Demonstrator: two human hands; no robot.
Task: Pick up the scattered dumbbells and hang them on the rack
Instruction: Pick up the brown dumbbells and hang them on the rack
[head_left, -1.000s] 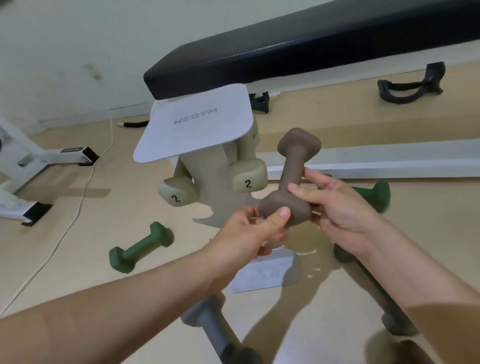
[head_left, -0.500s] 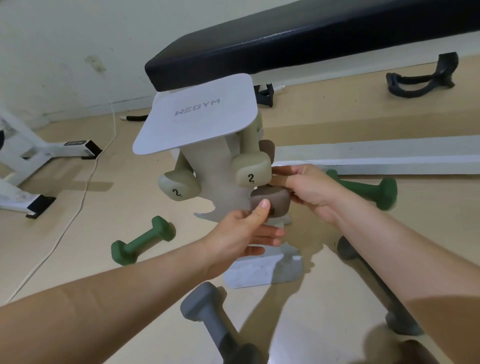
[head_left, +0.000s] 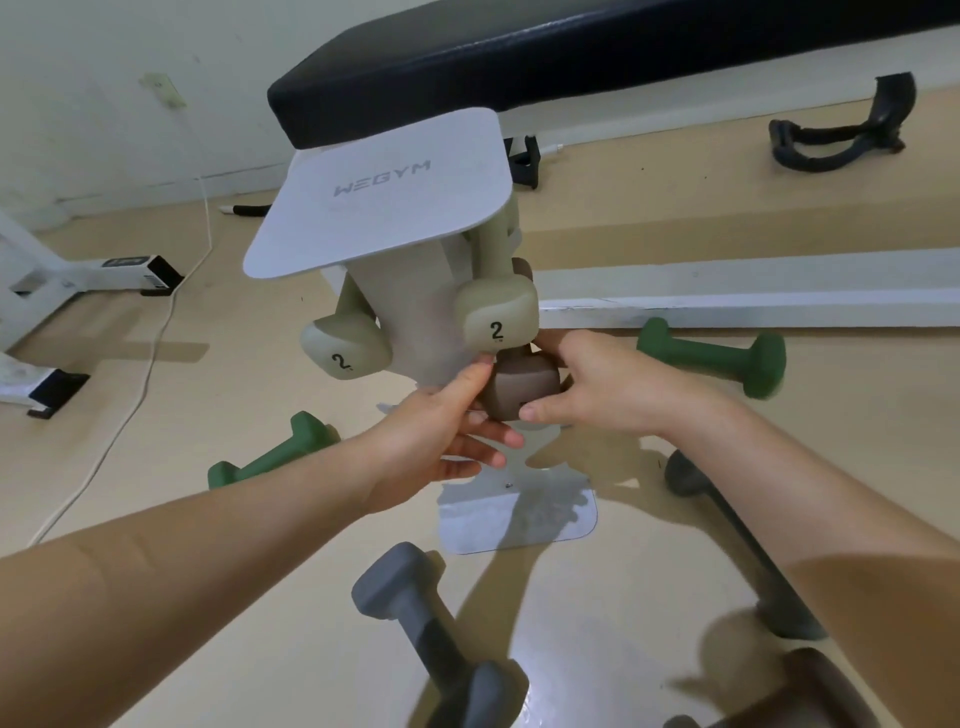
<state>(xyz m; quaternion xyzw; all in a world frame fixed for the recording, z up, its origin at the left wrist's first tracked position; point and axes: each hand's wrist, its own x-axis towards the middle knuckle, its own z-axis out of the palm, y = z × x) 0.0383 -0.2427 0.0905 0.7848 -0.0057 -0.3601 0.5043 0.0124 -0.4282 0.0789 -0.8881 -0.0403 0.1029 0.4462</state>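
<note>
Nearly end-on, brown dumbbell (head_left: 522, 387), axis into rack (head_left: 415, 312)

Two beige dumbbells (head_left: 345, 345) (head_left: 496, 317), two green dumbbells (head_left: 270, 457) (head_left: 711, 358), two grey dumbbells (head_left: 426, 629) (head_left: 737, 545), two brown dumbbells (head_left: 519, 387) (head_left: 815, 691), one rack (head_left: 384, 192), one bench (head_left: 571, 57), two hands (head_left: 447, 431) (head_left: 597, 389).
</note>
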